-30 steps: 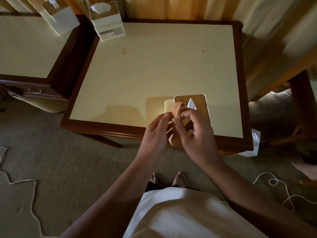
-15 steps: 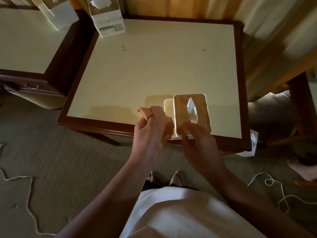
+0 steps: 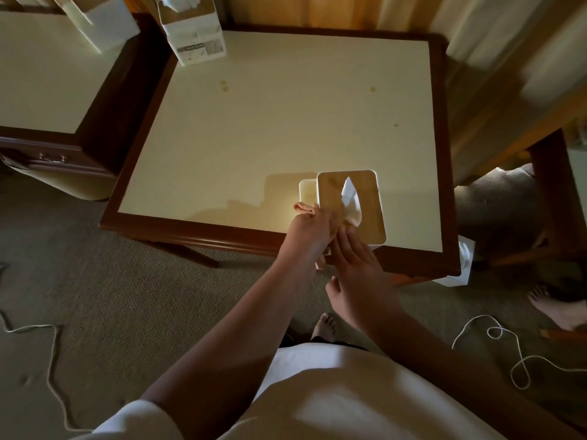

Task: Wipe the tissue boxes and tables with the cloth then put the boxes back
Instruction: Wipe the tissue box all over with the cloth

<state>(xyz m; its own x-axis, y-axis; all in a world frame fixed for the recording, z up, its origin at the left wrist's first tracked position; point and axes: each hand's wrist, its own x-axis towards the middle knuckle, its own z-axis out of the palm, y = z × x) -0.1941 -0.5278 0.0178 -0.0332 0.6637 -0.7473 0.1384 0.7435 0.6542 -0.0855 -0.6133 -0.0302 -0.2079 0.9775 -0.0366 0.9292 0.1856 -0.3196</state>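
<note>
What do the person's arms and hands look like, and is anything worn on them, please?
The left hand and right hand are bare: no gloves, and no ring, watch or bracelet shows in the dim light. Both forearms are bare too. The left arm emerges from the short sleeve of a white top; no sleeve shows on the right arm.

Surface of table (image 3: 286, 138): cream top, dark red-brown wood border, a few small brown spots toward the far side. The near tissue box (image 3: 371, 220): white body, tan wood-tone lid, white tissue. The cloth (image 3: 304, 208): plain peach-pink. The far tissue box (image 3: 197, 36): white, grey printed label. The carpet (image 3: 127, 296): grey-olive, fine speckled weave. The curtain (image 3: 317, 11): golden-orange and cream vertical bands. The shirt (image 3: 317, 392): white.
</note>
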